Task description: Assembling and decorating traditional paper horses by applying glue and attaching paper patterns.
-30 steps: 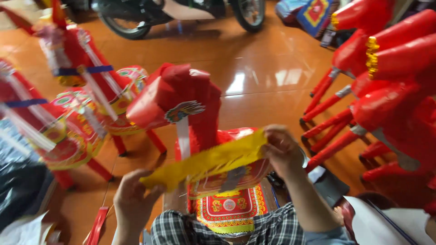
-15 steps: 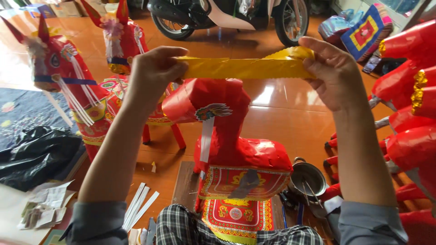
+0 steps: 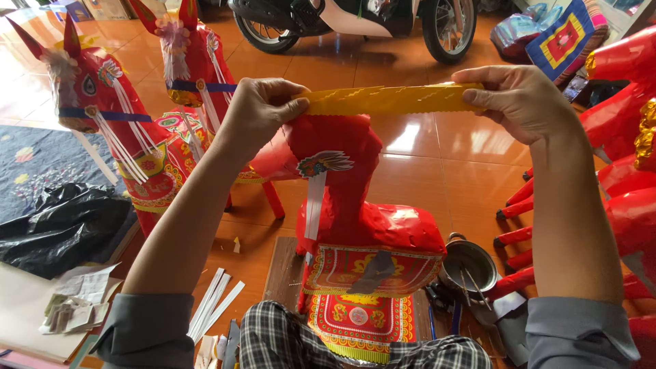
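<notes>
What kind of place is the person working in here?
Probably a home workshop for paper horses, set up on a tiled floor. Finished red paper horses stand around, the hands stretch a yellow paper strip, and a parked motorbike suggests a house front room.

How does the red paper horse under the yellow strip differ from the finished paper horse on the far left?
The near red paper horse has no pointed ears or blue bridle; the far-left paper horse has both, plus white tassels. The near one faces away from the camera; the far-left one turns its head leftward. Both are red with patterned saddle cloths.
</notes>
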